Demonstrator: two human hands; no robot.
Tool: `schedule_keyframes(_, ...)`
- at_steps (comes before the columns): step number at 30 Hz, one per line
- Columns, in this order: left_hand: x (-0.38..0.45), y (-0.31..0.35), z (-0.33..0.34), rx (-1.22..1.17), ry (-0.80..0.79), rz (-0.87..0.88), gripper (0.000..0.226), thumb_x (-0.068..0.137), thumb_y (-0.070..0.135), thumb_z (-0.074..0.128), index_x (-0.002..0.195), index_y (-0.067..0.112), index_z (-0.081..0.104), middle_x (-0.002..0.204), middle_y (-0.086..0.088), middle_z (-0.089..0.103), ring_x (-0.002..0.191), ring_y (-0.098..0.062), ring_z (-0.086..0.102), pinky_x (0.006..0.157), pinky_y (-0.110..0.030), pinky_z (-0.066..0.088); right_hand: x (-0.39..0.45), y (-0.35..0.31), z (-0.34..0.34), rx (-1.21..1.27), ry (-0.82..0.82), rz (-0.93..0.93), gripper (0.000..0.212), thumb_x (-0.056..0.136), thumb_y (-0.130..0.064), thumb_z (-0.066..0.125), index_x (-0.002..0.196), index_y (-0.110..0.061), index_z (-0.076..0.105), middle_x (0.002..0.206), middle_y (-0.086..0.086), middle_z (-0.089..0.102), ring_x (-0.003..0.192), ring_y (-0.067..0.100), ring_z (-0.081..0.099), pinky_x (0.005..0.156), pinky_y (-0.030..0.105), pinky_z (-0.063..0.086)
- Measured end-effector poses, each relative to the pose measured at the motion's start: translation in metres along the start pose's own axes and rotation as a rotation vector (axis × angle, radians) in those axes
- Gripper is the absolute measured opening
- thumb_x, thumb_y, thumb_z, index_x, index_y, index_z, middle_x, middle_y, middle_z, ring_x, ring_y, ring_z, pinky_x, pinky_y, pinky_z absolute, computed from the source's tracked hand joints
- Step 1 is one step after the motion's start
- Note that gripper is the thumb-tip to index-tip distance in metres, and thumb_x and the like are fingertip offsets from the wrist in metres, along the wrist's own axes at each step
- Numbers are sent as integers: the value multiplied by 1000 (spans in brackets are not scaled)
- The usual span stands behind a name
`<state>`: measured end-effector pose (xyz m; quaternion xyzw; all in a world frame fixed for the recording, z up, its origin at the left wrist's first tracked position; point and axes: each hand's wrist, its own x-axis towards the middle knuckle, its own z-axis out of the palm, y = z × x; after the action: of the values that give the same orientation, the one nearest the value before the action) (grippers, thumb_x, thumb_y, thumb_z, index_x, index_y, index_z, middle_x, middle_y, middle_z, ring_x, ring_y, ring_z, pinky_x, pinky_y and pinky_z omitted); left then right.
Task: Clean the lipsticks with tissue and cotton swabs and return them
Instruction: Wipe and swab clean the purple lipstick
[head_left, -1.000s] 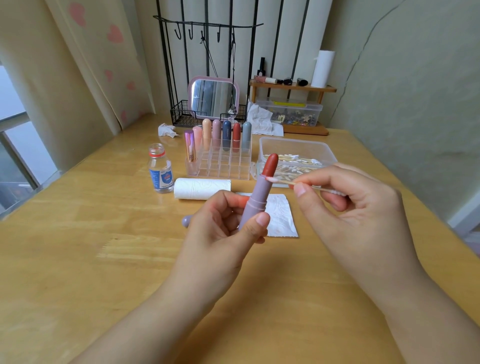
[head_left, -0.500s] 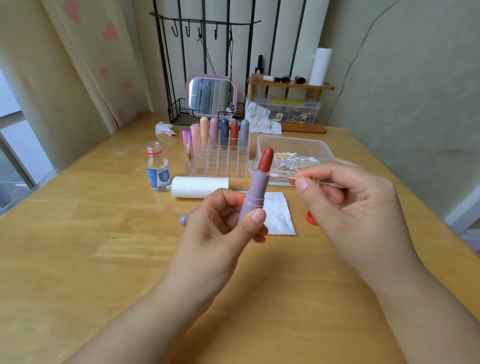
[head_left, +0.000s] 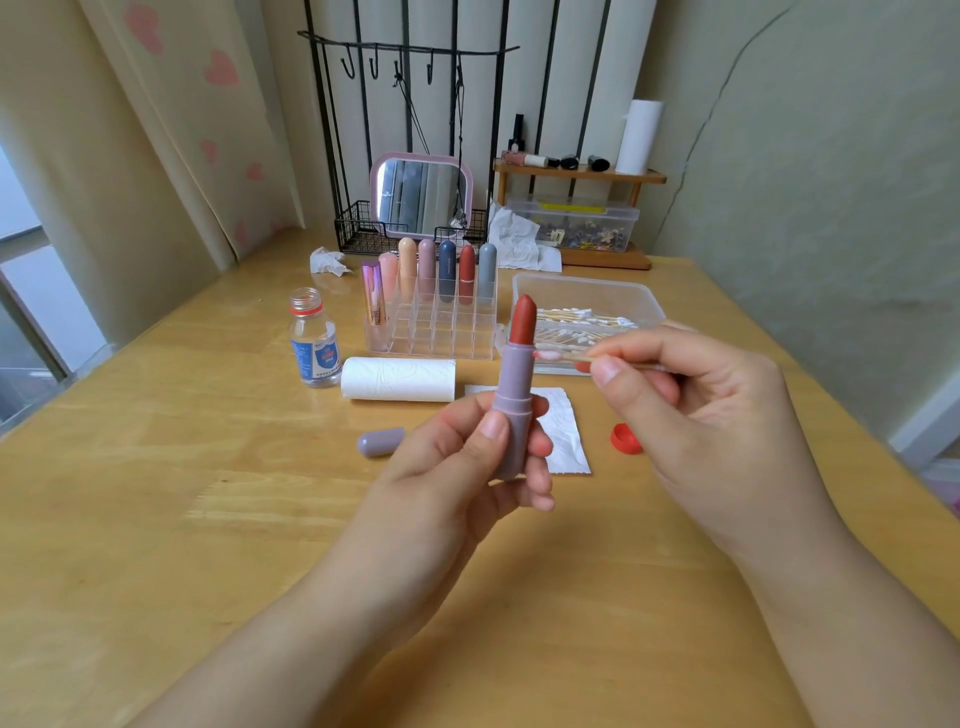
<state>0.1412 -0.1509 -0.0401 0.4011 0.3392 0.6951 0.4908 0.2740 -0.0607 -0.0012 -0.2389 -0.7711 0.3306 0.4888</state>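
**Me:** Table (head_left: 156, 519) first, pale wood, with the clear acrylic organiser (head_left: 441, 332) at the far middle holding a row of capped lipsticks, and the tub of cotton swabs (head_left: 587, 291) just right of it. Nearer lie a tissue roll (head_left: 397, 378), a flat tissue sheet (head_left: 563, 436), a lilac cap (head_left: 381, 441) and a red bottle cap (head_left: 625, 439).

**Friend:** And your hands?

**Me:** My left hand (head_left: 467, 467) grips the lilac lipstick (head_left: 514, 400) upright, thumb and fingers curled round its base, above the near middle of the table. My right hand (head_left: 701, 415) pinches a cotton swab (head_left: 563, 356), its tip at the collar just below the red bullet.

**Friend:** How would you do it well?

**Me:** I'd guess light strokes round the rim, turning the tube slowly and keeping off the bullet. The bullet looks smooth and brick-red, the swab tip already pinkish.
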Motion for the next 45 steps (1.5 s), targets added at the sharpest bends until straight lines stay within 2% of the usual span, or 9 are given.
schedule_keyframes(2, 2, 0, 1, -124, 23, -36, 28, 86, 20, 47, 99, 1, 63, 74, -6, 55, 60, -15, 50, 62, -28, 50, -1, -1, 0, 5, -5, -12, 19, 77, -42, 59, 85, -29, 70, 60, 2, 36, 58, 20, 40, 55, 48, 47)
schedule_keyframes(5, 5, 0, 1, -180, 84, -55, 29, 82, 22, 50, 98, 2, 62, 69, -4, 51, 55, -15, 44, 56, -28, 47, -2, -1, -1, 1, -15, -30, 18, 78, -42, 59, 86, -30, 70, 60, -7, 39, 59, 18, 42, 56, 48, 47)
schedule_keyframes(11, 1, 2, 3, -86, 67, -39, 19, 84, 25, 51, 94, 10, 45, 67, -1, 47, 56, -13, 41, 59, -26, 45, -3, -2, 2, -39, -21, -60, 16, 80, -41, 59, 85, -31, 69, 62, -6, 39, 64, 26, 46, 55, 45, 46)
schedule_keyframes(16, 0, 1, 2, -30, 13, -27, 22, 86, 25, 46, 95, 5, 52, 72, -4, 55, 62, -15, 50, 64, -26, 49, -3, -3, 2, -77, -8, -123, 12, 83, -36, 58, 82, -30, 68, 62, -1, 38, 58, 24, 45, 55, 45, 43)
schedule_keyframes(19, -1, 0, 2, -5, 22, -15, 23, 87, 25, 45, 95, 5, 55, 74, -4, 56, 63, -14, 50, 65, -26, 49, -4, -4, 2, -130, 0, -168, 13, 83, -34, 58, 81, -27, 69, 63, 3, 37, 58, 21, 44, 56, 37, 41)
schedule_keyframes(22, -1, -1, 2, 2, 41, 1, 23, 87, 25, 46, 95, 5, 54, 74, -3, 54, 62, -13, 47, 65, -25, 48, -5, -4, 2, -192, 17, -203, 15, 84, -31, 58, 81, -23, 70, 62, 1, 37, 58, 19, 42, 57, 29, 37)
schedule_keyframes(34, -2, -5, -2, 125, 42, 50, 20, 88, 29, 47, 93, 12, 55, 78, 1, 51, 65, -12, 46, 68, -25, 44, -7, -9, 4, -212, 27, -233, 14, 83, -28, 58, 79, -20, 70, 57, -13, 34, 57, 15, 40, 53, 20, 34)
schedule_keyframes(40, -2, -3, -1, 91, 54, 47, 19, 88, 28, 47, 92, 13, 56, 77, -1, 51, 63, -12, 45, 66, -24, 44, -4, -4, 1, -148, 24, -178, 14, 82, -30, 59, 78, -20, 68, 61, 0, 37, 54, 22, 41, 52, 39, 41)
schedule_keyframes(45, -2, -2, 1, 67, 47, 59, 19, 88, 27, 46, 91, 10, 55, 74, 0, 50, 63, -11, 43, 63, -23, 44, -6, -7, 6, -169, 4, -200, 14, 82, -30, 58, 79, -22, 69, 59, -12, 37, 57, 13, 40, 54, 18, 34)
